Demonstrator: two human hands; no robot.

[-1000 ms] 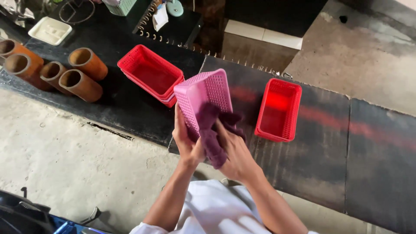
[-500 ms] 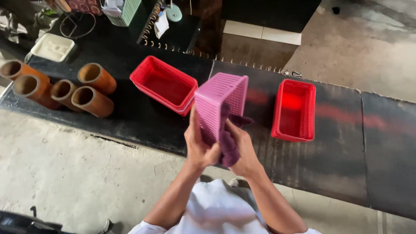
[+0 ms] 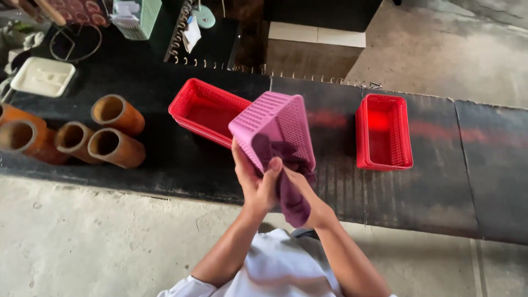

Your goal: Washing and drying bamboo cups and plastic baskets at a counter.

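Starting at the left of the dark worktop (image 3: 165,165), I am counting four orange-brown clay tubes (image 3: 116,147) lying on their sides in a cluster, with one white tray (image 3: 43,76) behind them. Further right, one red basket (image 3: 206,111) is tilting on the worktop, partly hidden behind the pink basket (image 3: 275,124).

I am holding that pink basket up above the worktop's near edge, tipped on its side. My left hand (image 3: 257,184) is pinching its lower wall, thumb up against the weave, so that grip is pressed together on the basket. My right hand (image 3: 308,201) is pressing a purple cloth (image 3: 289,190) into the basket; its fingers are buried in the fabric, closed on it as far as I can tell.

To wipe well, I judge the left grip should be bracing the wall firmly while the cloth is working along the weave.

At the right, a second red basket (image 3: 384,131) is sitting flat. That makes two red, one pink.
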